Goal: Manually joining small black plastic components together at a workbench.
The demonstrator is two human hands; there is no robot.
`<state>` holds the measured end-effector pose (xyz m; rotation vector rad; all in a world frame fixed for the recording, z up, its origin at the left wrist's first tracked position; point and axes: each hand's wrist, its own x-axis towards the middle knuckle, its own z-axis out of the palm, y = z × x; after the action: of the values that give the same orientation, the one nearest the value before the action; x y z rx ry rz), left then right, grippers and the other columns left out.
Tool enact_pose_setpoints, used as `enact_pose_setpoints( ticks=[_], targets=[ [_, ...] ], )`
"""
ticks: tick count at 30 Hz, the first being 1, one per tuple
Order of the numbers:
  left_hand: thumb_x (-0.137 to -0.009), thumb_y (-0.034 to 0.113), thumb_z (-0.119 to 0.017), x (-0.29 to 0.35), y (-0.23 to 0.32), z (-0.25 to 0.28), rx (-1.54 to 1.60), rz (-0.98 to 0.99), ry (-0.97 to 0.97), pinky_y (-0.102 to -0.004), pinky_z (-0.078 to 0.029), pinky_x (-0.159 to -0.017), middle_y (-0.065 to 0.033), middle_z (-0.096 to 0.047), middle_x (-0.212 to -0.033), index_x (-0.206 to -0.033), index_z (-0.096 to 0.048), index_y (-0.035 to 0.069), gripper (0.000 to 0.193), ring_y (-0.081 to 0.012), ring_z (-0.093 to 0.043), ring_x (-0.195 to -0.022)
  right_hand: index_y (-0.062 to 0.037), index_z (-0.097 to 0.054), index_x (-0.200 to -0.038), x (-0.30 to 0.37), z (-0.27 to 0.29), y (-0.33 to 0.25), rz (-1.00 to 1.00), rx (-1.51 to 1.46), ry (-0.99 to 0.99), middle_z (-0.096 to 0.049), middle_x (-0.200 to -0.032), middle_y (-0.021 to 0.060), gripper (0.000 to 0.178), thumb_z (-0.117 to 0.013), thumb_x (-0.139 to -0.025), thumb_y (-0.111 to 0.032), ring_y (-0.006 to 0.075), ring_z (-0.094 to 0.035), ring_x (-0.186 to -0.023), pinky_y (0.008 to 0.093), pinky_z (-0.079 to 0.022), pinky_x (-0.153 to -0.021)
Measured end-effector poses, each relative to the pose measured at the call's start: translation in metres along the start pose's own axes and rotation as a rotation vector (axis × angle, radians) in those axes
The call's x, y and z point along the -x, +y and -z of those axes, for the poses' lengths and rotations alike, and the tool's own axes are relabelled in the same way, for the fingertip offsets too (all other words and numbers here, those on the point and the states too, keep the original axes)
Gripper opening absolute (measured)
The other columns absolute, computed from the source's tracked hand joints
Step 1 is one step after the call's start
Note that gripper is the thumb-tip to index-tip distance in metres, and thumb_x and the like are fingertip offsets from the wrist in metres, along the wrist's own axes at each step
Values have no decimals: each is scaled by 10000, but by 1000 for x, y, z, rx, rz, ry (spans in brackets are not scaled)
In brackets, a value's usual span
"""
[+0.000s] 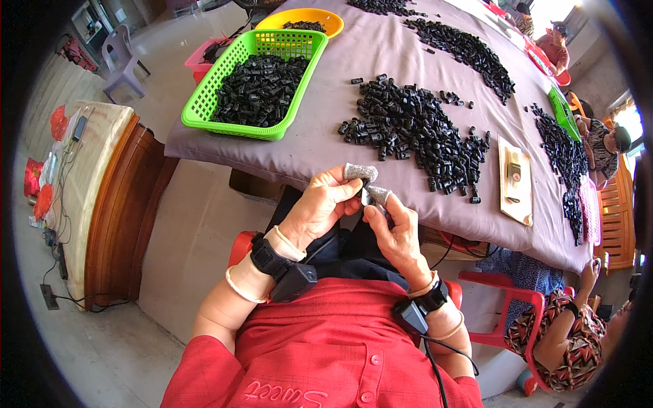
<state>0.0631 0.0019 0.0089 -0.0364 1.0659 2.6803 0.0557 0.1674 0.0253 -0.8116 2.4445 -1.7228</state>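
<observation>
My left hand (320,204) and my right hand (396,231) meet in front of my lap, just off the near table edge. Grey knitted covers wrap a finger on each hand. My left thumb and fingers pinch a small black part (366,182), mostly hidden by the fingertips. The right fingers are closed against it; a small pale, shiny bit (367,198) shows between the hands, too small to name. Beyond them, a large pile of short black cylindrical parts (415,126) lies on the cloth-covered table (320,153).
A green basket (197,112) of black parts stands at the table's left, before a yellow basin (333,24). More black piles (469,54) lie farther off. A wooden board (511,197) with a metal fixture sits right. People sit along the right side; a red chair (507,306) is nearby.
</observation>
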Motion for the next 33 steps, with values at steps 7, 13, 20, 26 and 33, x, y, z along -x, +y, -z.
enact_pose_setpoints(
  ticks=[7,13,20,26,33],
  targets=[
    [-891,124,-519,0,-11,2,-79,38,60,-190,-447,-646,21,-612,-861,-1025,-614,96,166,-58,-543,-695,-5,-571,-905,1,-2,6,-17,1,87,-569,-630,94,101,-570,-836,-79,131,-518,-544,274,-425,-518],
    [-882,128,-537,3,9,2,-26,6,82,-197,-432,-518,-24,-604,-785,-1028,-602,92,163,-86,-548,-620,0,-574,-912,6,0,5,-50,4,89,-566,-636,52,121,-567,-853,-105,82,-494,-586,251,-417,-535],
    [-861,115,-572,4,96,-6,-199,-273,295,-212,-443,-496,-49,-587,-730,-1041,-586,66,187,-116,-548,-590,-5,-578,-943,1,3,8,-72,16,100,-558,-644,46,146,-566,-859,-124,75,-479,-600,250,-417,-547],
    [-815,81,-593,-25,182,32,-748,-569,654,-214,-490,-524,-83,-571,-950,-1155,-533,55,347,-115,-589,-652,-8,-577,-968,0,3,7,-85,-11,102,-552,-650,50,160,-571,-855,-121,77,-468,-605,247,-417,-564],
    [-762,57,-625,-42,96,11,-1423,-808,564,-243,-450,-496,-63,-594,-813,-941,-626,31,181,-135,-569,-604,-6,-578,-926,0,5,13,-81,-24,141,-552,-635,60,143,-572,-853,-130,88,-465,-587,256,-417,-553]
  ],
)
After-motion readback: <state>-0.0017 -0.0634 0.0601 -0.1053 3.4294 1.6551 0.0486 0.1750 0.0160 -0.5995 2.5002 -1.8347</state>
